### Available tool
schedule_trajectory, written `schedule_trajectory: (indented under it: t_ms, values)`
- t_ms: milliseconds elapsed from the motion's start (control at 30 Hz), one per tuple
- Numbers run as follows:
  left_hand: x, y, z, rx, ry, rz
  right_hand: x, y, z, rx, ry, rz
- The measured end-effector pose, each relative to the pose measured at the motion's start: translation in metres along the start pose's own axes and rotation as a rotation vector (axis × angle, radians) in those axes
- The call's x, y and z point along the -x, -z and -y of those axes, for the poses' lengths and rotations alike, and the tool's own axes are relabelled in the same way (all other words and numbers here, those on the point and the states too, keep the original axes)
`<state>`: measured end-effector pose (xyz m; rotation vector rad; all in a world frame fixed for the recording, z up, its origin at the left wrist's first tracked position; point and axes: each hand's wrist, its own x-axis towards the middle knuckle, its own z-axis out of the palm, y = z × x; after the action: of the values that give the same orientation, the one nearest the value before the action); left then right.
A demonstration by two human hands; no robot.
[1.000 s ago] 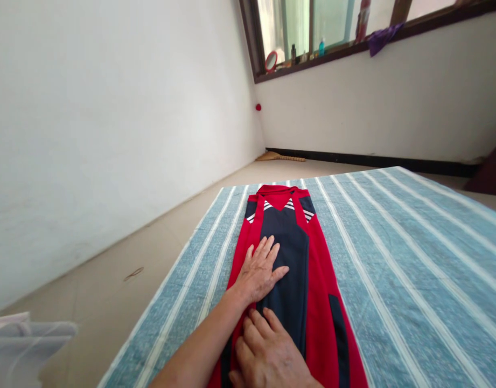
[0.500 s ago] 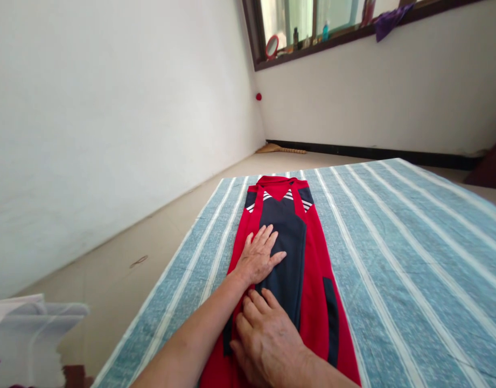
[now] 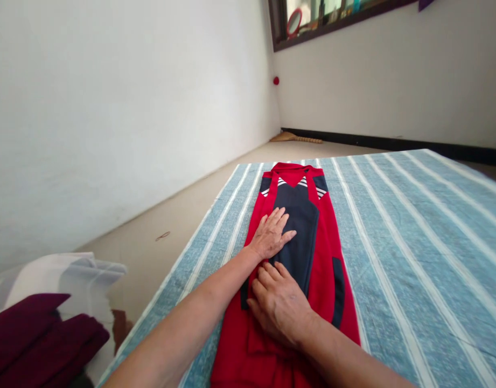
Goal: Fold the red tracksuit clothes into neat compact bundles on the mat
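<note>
Maroon cloth (image 3: pixel 37 328) lying far left. Left hand (image 3: pixel 272 236) pressing flat, fingers together, on the red and navy jacket (image 3: pixel 324 280), which is lying lengthwise on the striped sheet (image 3: pixel 413 258). Right hand (image 3: pixel 282 307) pressing flat just behind, fingers slightly apart.

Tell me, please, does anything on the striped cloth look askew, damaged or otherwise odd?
Nothing stands out. The red and navy garment lies flat and straight on the striped cloth, with the left hand and right hand resting palm-down on it.
</note>
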<state>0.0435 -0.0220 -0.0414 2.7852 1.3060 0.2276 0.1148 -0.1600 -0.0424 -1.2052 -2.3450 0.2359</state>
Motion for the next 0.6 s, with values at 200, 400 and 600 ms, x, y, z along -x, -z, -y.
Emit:
schedule_trajectory:
  t_ms: [200, 400, 600]
  values:
    - [0.047, 0.016, 0.002, 0.027, 0.026, -0.021, 0.002, 0.002, 0.000, 0.017, 0.017, -0.005]
    - [0.072, 0.011, 0.012, 0.062, 0.098, 0.091, 0.005, 0.001, -0.002, 0.076, 0.026, -0.019]
    - [0.071, 0.007, 0.010, 0.053, 0.092, -0.025, 0.003, 0.006, -0.003, 0.104, 0.064, -0.016]
